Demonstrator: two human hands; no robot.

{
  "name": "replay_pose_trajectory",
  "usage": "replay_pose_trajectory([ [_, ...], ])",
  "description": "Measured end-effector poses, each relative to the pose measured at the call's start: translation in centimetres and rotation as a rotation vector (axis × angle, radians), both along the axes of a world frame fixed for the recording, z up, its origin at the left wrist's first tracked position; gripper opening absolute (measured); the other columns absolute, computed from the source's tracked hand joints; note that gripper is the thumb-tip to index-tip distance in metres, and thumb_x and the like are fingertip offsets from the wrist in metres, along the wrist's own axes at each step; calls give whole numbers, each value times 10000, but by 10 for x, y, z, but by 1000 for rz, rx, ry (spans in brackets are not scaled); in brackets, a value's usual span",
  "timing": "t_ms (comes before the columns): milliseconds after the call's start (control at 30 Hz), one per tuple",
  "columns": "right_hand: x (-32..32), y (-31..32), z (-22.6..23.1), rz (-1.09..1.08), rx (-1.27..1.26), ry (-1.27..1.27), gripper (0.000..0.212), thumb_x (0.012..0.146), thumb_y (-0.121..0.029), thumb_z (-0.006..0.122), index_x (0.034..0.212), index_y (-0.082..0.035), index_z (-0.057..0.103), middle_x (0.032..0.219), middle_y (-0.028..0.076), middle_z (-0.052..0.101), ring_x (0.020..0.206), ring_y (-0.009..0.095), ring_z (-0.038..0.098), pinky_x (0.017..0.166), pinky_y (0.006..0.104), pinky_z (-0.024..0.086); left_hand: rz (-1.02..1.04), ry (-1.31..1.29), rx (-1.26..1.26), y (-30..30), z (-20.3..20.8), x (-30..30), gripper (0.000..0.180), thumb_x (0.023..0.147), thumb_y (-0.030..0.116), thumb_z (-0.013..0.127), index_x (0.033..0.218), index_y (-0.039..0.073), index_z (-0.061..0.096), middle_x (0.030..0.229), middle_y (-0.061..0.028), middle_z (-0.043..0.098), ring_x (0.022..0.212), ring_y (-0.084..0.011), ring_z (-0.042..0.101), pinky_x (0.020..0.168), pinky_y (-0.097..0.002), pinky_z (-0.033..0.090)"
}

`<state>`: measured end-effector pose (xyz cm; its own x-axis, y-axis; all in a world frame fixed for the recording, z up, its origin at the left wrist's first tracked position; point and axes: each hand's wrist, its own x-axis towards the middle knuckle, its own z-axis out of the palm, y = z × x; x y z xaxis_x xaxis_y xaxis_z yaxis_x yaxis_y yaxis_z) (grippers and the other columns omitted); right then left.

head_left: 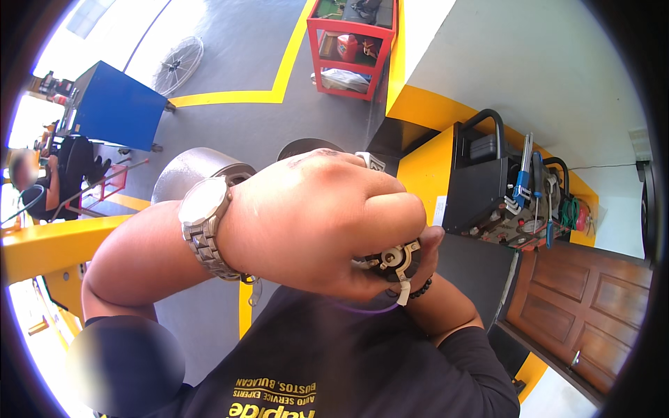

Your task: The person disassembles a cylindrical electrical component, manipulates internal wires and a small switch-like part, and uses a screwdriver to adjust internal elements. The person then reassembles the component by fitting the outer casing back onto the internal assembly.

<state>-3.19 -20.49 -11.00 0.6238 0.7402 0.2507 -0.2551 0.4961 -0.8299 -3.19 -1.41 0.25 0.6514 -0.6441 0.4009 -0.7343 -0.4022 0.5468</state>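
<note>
My left hand [313, 216], a steel watch [205, 203] on its wrist, is closed in front of my chest. Between its curled fingers and thumb shows a small round part [396, 261], black with pale metal pieces and a hole in its middle. My right hand [431, 252] is mostly hidden behind the left; its visible fingers are bent against the part's right side. A black bead bracelet [420, 287] rings the right wrist. Beyond my left wrist is a shiny silver cylinder [185, 171]. A dark round object [306, 147] and a white piece [371, 161] show partly past my knuckles.
A black and yellow cabinet [481, 177] with hand tools stands at right, near a wooden door [575, 306]. A red shelf cart [346, 59] stands far ahead. At left are a blue cabinet [122, 104], a yellow beam [63, 247] and a seated person [52, 184].
</note>
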Motion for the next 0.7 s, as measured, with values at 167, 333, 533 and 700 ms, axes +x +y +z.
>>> replay_pose_trajectory([
  [167,2,15,-33,-192,256,-277,892,963,-759,265,1319,13,533,1266,155,599,1167,209,591,977,334,479,6,9,15,-3,1,-2,461,617,202,876,980,50,635,833,-113,667,673,-295,671,617,-385,543],
  [333,-8,11,-24,-207,158,-265,910,957,-770,248,1319,13,536,1265,159,606,1171,219,598,978,334,483,-17,-8,-60,-4,-4,-2,483,610,174,871,1016,39,645,819,-106,650,658,-292,669,579,-378,548],
  [533,-12,-2,-4,-10,-36,-70,933,950,-784,228,1319,13,540,1263,163,614,1175,231,607,980,333,488,-76,-1,-73,-1,-1,1,484,610,145,862,1029,25,649,782,-89,606,634,-283,655,557,-365,541],
  [700,-14,-8,5,116,-149,9,952,943,-795,211,1318,13,544,1262,167,621,1179,240,615,981,333,492,-111,3,-100,0,-3,2,474,611,148,861,1017,23,650,776,-83,595,652,-277,654,573,-368,540],
])
